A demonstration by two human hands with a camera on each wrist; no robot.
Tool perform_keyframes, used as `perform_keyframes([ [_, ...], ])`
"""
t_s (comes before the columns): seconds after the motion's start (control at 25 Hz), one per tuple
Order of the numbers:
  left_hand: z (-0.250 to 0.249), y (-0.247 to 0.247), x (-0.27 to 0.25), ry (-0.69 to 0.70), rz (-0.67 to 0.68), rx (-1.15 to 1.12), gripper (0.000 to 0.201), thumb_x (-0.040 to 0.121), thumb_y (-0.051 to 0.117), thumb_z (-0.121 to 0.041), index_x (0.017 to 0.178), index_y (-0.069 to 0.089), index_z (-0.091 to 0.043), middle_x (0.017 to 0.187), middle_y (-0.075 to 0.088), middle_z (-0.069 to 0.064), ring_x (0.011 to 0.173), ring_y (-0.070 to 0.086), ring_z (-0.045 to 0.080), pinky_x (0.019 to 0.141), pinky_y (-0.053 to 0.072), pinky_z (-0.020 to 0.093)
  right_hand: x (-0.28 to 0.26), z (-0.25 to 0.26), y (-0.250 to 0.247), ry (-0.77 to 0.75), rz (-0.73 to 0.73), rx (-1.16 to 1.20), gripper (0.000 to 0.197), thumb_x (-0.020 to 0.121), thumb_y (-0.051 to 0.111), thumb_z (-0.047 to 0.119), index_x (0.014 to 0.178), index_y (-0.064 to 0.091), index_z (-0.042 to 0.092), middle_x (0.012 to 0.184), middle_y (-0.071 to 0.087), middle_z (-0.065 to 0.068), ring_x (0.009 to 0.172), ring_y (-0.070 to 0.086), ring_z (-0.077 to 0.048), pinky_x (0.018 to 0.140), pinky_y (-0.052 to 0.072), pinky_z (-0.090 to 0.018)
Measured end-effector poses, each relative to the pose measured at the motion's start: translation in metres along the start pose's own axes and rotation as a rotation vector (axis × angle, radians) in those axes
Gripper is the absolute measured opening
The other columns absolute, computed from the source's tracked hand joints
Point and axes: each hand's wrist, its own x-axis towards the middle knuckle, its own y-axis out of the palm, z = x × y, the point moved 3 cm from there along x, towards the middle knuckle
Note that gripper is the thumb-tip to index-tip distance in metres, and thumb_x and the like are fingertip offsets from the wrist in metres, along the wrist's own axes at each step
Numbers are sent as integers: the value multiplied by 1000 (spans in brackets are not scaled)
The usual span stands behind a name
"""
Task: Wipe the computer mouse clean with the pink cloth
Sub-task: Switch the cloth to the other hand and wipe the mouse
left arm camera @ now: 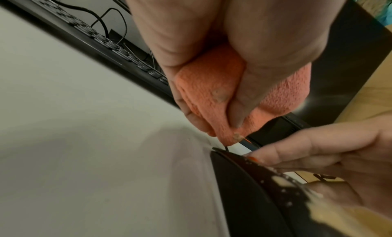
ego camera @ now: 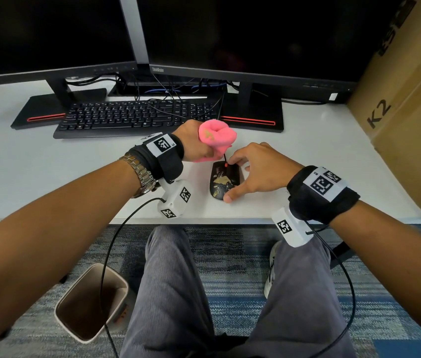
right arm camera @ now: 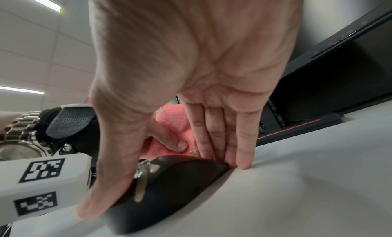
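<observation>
The black computer mouse (ego camera: 221,182) lies near the desk's front edge, with beige smears on its top (right arm camera: 180,182). My right hand (ego camera: 235,180) holds it steady, thumb at its near end and fingers along its far right side (right arm camera: 163,187). My left hand (ego camera: 205,148) grips the bunched pink cloth (ego camera: 217,137) just behind and left of the mouse. In the left wrist view the cloth (left arm camera: 199,83) is pinched between thumb and fingers, and its stained lower tip hangs just off the mouse's front (left arm camera: 244,182). Whether cloth and mouse touch is unclear.
A black keyboard (ego camera: 137,117) lies behind the hands, with two dark monitors (ego camera: 243,34) on stands beyond it. A large cardboard box (ego camera: 410,112) stands at the right. The white desk's edge (ego camera: 204,220) runs just behind my knees. A bin (ego camera: 90,303) sits on the floor.
</observation>
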Motion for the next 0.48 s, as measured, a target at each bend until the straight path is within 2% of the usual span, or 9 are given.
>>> perform_keyframes([
  [0.08,1,1,2,0,15,8,41,76,75,-15,116,67,-15,109,71,6,101,67,20,86,57,32,0,0,1,-9,-3,-3,89,51,86,68,116,70,9,115,73,-13,111,64,-29,94,55,-49],
  [0.2,4,3,6,-31,50,4,42,77,73,-9,118,67,-13,109,69,5,100,65,20,83,55,30,1,-1,1,-8,-6,2,87,53,87,66,116,71,9,114,73,-13,112,63,-28,94,54,-48],
  [0.4,6,5,9,-25,87,46,45,75,72,-7,119,67,-12,114,69,10,105,66,24,90,57,39,0,-1,2,-12,-5,11,87,54,88,65,118,70,9,117,72,-10,114,61,-28,97,53,-47],
  [0.48,6,6,9,-22,87,56,43,74,72,-6,117,68,-11,114,69,10,106,66,25,90,57,40,0,-1,2,-10,-5,12,89,53,87,66,121,69,11,118,71,-7,115,60,-26,98,53,-46],
])
